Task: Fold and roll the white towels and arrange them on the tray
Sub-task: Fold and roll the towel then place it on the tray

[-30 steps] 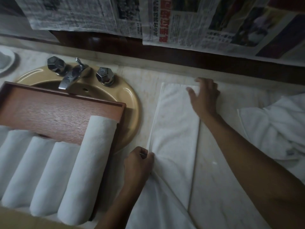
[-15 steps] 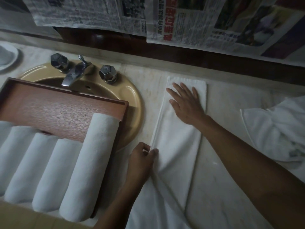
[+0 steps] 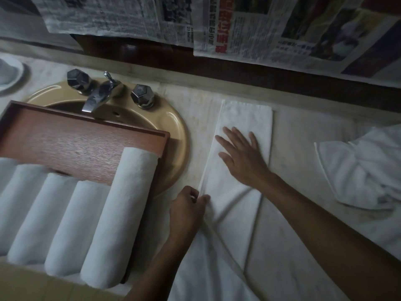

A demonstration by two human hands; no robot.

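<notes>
1. Work item: long white terry towel (image 3: pixel 247 118), folded lengthwise into a narrow strip. It lies flat on the pale marble countertop (image 3: pixel 303 153), just R of the round tan ceramic sink basin (image 3: pixel 173 131). The far end is squared off near the back wall. The near end runs off the bottom frame edge, w/ diagonal creases in the lower half.

2. Right hand (image 3: pixel 243 157): palm down on the strip's upper-mid section, fingers straight and spread, pressing flat. Nothing gripped.

3. Left hand (image 3: pixel 186 209): at the strip's L edge, approx. mid-length. Thumb and fingers are curled, pinching the towel's edge layers.

4. Rectangular brown wooden tray (image 3: pixel 76 144): sits L of the strip, over the near part of the basin. It holds rolled white towels (image 3: pixel 121 213) side by side, touching, w/ long axes running near-to-far. At least 4 rolls are in view. The R-most roll reaches farthest back and lies against the tray's R wall.

5. Misc.:
- Chrome faucet (image 3: pixel 97 96) w/ two faceted knobs, at the basin rear.
- Loose heap of unfolded white towels (image 3: pixel 364 170) on the countertop far R, apart from the strip.
- Newspaper sheets (image 3: pixel 260 29) on the wall above.
- White dish (image 3: pixel 10 74) at the L frame edge; contents can't be made out.
</notes>
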